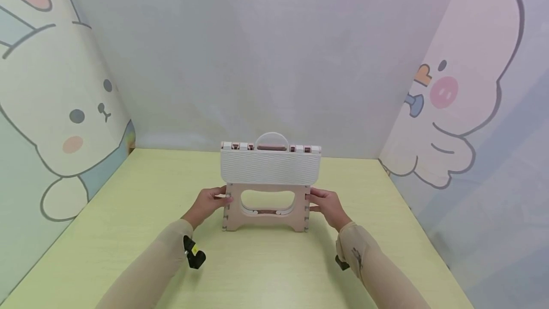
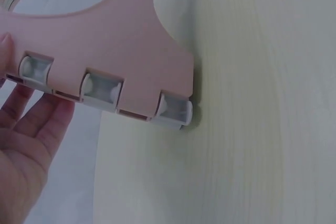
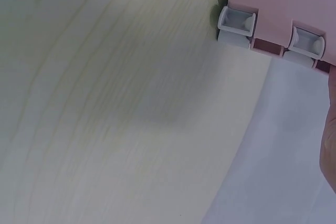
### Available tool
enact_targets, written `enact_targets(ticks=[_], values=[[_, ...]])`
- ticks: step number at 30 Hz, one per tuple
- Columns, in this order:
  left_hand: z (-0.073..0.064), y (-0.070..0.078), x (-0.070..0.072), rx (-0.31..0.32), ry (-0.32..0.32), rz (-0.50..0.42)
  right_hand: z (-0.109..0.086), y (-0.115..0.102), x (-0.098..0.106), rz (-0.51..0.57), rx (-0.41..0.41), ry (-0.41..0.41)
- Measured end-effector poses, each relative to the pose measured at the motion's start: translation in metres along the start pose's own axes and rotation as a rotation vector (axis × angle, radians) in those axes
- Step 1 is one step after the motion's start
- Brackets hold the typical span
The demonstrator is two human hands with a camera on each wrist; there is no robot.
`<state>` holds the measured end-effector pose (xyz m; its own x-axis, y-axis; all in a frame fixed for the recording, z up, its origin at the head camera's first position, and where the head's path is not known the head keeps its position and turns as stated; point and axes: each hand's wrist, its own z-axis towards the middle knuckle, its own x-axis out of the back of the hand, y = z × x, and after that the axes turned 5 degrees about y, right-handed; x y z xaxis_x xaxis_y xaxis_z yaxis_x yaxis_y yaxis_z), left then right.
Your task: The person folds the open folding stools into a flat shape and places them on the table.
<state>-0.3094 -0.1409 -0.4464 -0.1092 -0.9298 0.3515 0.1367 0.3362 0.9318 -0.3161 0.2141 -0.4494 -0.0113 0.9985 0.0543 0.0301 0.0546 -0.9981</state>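
A folding step stool (image 1: 270, 168) in white and pink stands upright on the table, its white textured top panel hanging over the pink leg panel, with a white loop handle above. My left hand (image 1: 210, 204) grips the pink panel's left edge, thumb on the near face and fingers behind. On the opposite edge, my right hand (image 1: 328, 205) holds the panel between thumb and fingers. In the left wrist view the pink panel (image 2: 100, 45) shows white hinge pieces along its side, with the left hand (image 2: 26, 150) beside them. Only part of the right hand (image 3: 329, 135) appears in the right wrist view.
The pale yellow table (image 1: 150, 194) extends around the stool on every side. Behind it hangs a plain light curtain (image 1: 257, 61). Cartoon-printed sheets flank the table, a rabbit (image 1: 77, 89) at left and a duck-like figure (image 1: 467, 61) at right.
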Motion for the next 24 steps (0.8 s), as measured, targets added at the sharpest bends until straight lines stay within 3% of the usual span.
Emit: enact_targets(ticks=[17,24], values=[[0.0009,-0.0011,0.0031,-0.018,-0.033,-0.013,-0.0038,-0.0033,-0.0007,-0.015,-0.006,-0.004],[0.0009,-0.0029,0.0034,0.011,-0.022,-0.017,-0.0029,-0.0013,-0.0014,-0.001,-0.001,-0.007]])
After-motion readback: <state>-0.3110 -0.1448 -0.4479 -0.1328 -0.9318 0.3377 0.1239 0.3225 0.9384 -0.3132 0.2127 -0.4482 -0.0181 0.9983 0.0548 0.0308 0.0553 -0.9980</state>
